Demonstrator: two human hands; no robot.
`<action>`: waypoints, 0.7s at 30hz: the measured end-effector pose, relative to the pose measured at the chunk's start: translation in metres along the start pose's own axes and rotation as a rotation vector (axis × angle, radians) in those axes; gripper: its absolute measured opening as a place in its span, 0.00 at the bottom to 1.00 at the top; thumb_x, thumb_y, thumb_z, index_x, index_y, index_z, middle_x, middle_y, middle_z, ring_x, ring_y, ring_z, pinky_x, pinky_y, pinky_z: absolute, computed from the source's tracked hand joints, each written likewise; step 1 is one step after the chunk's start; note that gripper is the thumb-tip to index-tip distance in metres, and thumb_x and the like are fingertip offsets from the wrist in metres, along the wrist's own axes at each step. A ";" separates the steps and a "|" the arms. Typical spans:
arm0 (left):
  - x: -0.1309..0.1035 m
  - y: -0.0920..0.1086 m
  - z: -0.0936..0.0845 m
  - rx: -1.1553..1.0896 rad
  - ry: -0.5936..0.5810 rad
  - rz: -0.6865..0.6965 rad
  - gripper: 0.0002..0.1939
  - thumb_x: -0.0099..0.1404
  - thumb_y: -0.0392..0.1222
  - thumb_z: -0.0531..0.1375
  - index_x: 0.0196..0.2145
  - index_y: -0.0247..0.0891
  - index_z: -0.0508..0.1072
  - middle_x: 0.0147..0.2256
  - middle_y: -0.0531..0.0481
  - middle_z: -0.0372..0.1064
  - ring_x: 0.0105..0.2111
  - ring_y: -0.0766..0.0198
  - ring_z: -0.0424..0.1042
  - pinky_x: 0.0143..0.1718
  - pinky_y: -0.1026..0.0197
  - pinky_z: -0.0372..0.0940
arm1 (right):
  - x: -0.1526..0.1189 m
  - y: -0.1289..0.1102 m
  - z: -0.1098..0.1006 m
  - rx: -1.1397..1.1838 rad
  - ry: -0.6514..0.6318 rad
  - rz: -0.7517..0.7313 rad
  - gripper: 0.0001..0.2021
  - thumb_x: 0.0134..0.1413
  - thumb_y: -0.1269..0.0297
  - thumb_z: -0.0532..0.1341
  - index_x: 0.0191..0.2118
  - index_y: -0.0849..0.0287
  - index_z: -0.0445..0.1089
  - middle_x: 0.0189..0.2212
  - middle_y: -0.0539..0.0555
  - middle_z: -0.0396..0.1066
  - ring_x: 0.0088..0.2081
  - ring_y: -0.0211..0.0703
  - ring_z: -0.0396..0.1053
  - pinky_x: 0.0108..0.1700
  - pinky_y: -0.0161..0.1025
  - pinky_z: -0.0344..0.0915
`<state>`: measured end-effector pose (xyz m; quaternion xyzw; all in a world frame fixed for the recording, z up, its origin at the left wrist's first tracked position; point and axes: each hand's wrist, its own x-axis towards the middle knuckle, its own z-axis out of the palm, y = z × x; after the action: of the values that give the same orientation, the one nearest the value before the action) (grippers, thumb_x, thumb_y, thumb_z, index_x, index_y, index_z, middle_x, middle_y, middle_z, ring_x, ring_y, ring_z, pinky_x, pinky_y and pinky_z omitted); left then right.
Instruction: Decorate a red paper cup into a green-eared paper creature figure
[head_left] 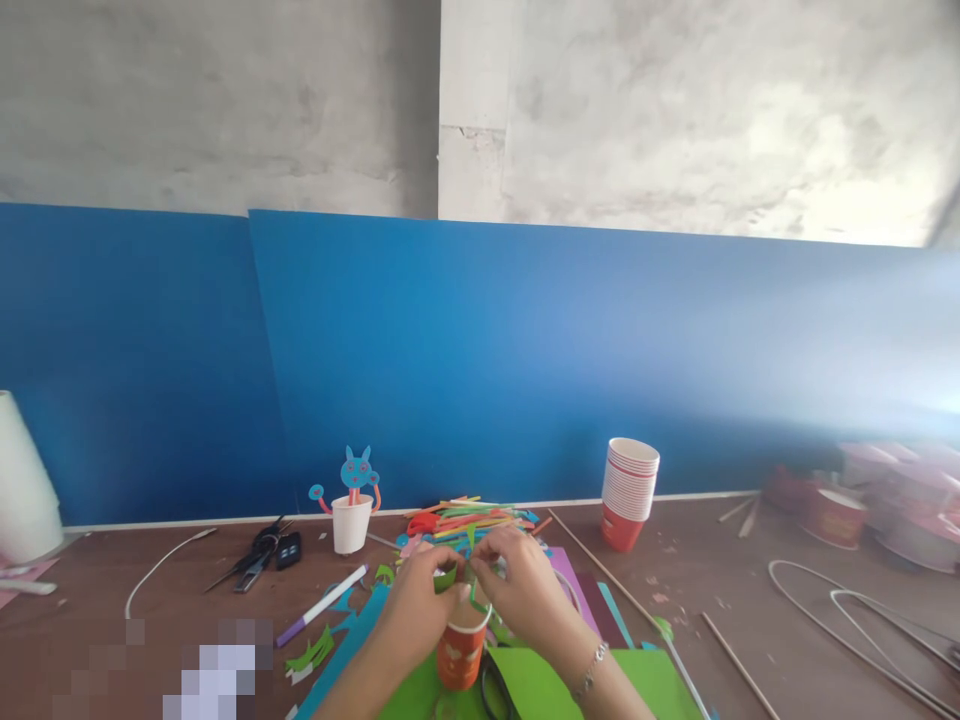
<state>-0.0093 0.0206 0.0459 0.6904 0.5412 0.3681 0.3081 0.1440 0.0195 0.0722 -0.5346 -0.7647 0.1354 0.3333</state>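
Both hands are bunched up right over the mouth of an orange-red paper cup [459, 655]. The right hand [525, 578], the one with the bracelet, has thumb and fingertips pinched on a thin green paper strip [475, 592] at the cup's rim. The left hand [424, 592] is curled in from the other side with its fingertips at the rim — can't tell if it's actually gripping the strip too.

The cup stands upright on a green sheet [630, 680] near the middle of the worktop's front edge. Just left of the hands there's a white marker with a purple cap [322, 605]. Behind the hands, toward the back edge, is a messy heap of thin coloured sticks [465, 518]. Left of that, also near the back edge, a blue critter figure [355, 472] pokes out of a white paper cup [350, 525] — a car key fob [289, 550] lies farther left. Near the back edge on the right stands a tall stack of paper cups [630, 490].
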 end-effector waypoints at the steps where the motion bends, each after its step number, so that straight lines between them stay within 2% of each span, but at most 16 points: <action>1: 0.000 0.000 0.000 0.000 0.004 -0.002 0.06 0.51 0.36 0.57 0.28 0.39 0.73 0.32 0.49 0.68 0.37 0.55 0.67 0.39 0.56 0.59 | 0.000 0.000 -0.001 0.043 0.001 -0.010 0.09 0.52 0.72 0.55 0.29 0.59 0.73 0.30 0.55 0.74 0.36 0.47 0.69 0.39 0.40 0.61; 4: 0.002 -0.002 0.000 -0.009 0.008 0.001 0.08 0.51 0.35 0.57 0.30 0.39 0.74 0.34 0.48 0.70 0.38 0.53 0.68 0.41 0.55 0.60 | -0.001 -0.003 -0.004 0.142 0.062 -0.040 0.13 0.56 0.71 0.52 0.40 0.59 0.73 0.39 0.56 0.75 0.43 0.48 0.69 0.45 0.42 0.61; 5: 0.002 -0.003 0.000 -0.014 0.008 0.006 0.09 0.51 0.35 0.57 0.31 0.39 0.74 0.34 0.47 0.70 0.39 0.53 0.68 0.41 0.54 0.60 | -0.002 -0.005 -0.005 0.164 0.069 -0.043 0.14 0.55 0.71 0.52 0.41 0.58 0.73 0.39 0.56 0.75 0.43 0.47 0.69 0.45 0.42 0.61; 9: 0.003 -0.006 0.004 -0.032 0.022 0.042 0.17 0.49 0.30 0.55 0.37 0.39 0.74 0.38 0.46 0.72 0.43 0.53 0.69 0.45 0.54 0.60 | -0.009 -0.013 -0.005 0.225 -0.068 -0.111 0.16 0.52 0.74 0.52 0.42 0.55 0.73 0.32 0.52 0.74 0.34 0.43 0.68 0.37 0.37 0.62; 11: 0.002 -0.007 0.006 -0.056 0.021 0.071 0.21 0.47 0.27 0.53 0.40 0.39 0.72 0.38 0.47 0.72 0.44 0.54 0.69 0.46 0.56 0.59 | -0.010 -0.014 -0.001 0.188 -0.084 -0.161 0.16 0.50 0.76 0.53 0.40 0.55 0.73 0.30 0.51 0.72 0.34 0.43 0.67 0.38 0.37 0.60; 14: 0.001 -0.007 0.006 -0.106 -0.019 0.053 0.24 0.47 0.26 0.52 0.42 0.40 0.69 0.34 0.51 0.73 0.38 0.58 0.71 0.37 0.60 0.61 | -0.008 -0.011 0.005 0.144 -0.001 -0.177 0.10 0.47 0.76 0.55 0.31 0.57 0.72 0.30 0.52 0.69 0.36 0.44 0.65 0.38 0.38 0.59; 17: 0.003 -0.009 0.004 -0.097 -0.026 -0.022 0.18 0.49 0.30 0.55 0.40 0.40 0.68 0.31 0.52 0.73 0.32 0.58 0.71 0.33 0.60 0.60 | -0.003 -0.004 0.002 0.304 0.084 -0.061 0.06 0.50 0.71 0.57 0.29 0.58 0.72 0.27 0.52 0.66 0.30 0.42 0.63 0.33 0.37 0.58; 19: 0.004 -0.010 0.003 -0.080 -0.010 -0.029 0.14 0.50 0.32 0.57 0.37 0.39 0.69 0.32 0.51 0.73 0.34 0.58 0.71 0.36 0.59 0.61 | 0.000 0.000 -0.005 0.502 0.110 0.066 0.07 0.51 0.64 0.58 0.31 0.59 0.71 0.22 0.49 0.64 0.25 0.38 0.59 0.28 0.35 0.56; 21: 0.006 -0.012 0.003 -0.076 -0.004 -0.011 0.09 0.51 0.33 0.57 0.32 0.39 0.70 0.33 0.50 0.73 0.37 0.57 0.71 0.39 0.58 0.60 | 0.002 0.000 -0.015 0.688 0.103 0.134 0.09 0.50 0.60 0.59 0.32 0.60 0.71 0.21 0.49 0.64 0.24 0.37 0.59 0.27 0.35 0.56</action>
<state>-0.0121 0.0288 0.0353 0.6760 0.5300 0.3854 0.3369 0.1535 0.0197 0.0837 -0.4460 -0.6199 0.3794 0.5224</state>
